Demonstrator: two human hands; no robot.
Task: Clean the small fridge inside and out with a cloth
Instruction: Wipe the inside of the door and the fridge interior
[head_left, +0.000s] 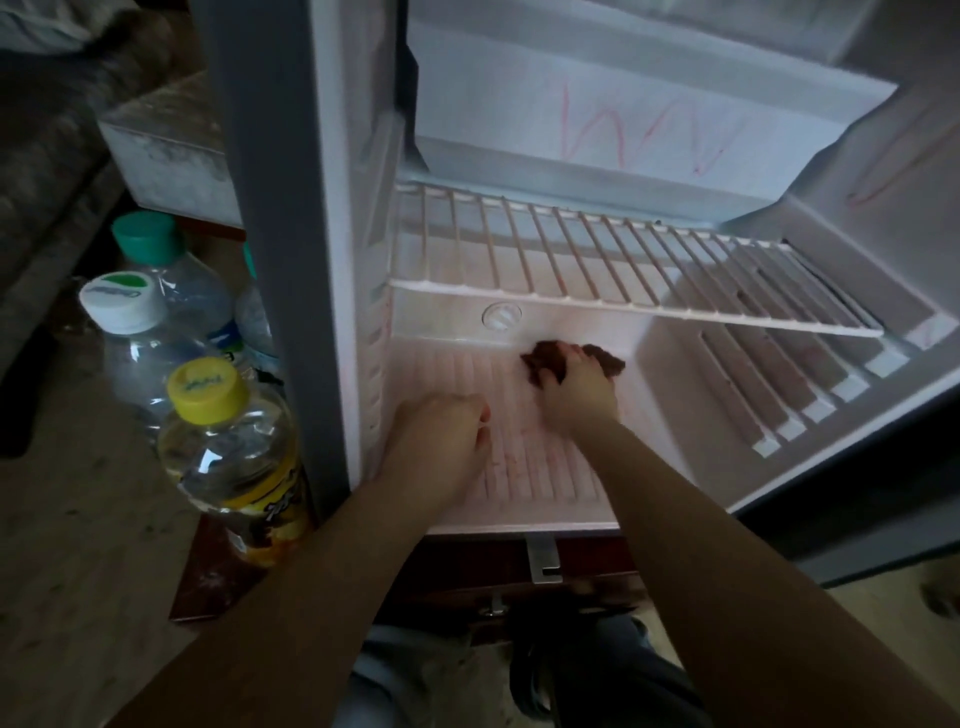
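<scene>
We see right hand fingers curled, gripping the dark cloth on the ribbed fridge floor near the back wall, left hand fingers curled, empty, resting front-left.

Cloth mostly hidden under right hand, only dark ends show. Fridge top cut by upper edge, door by right edge. Third bottle half behind fridge wall. Cap print on yellow-cap bottle blurred (unreadable). Left hand fingertips tucked under, unseen.
</scene>
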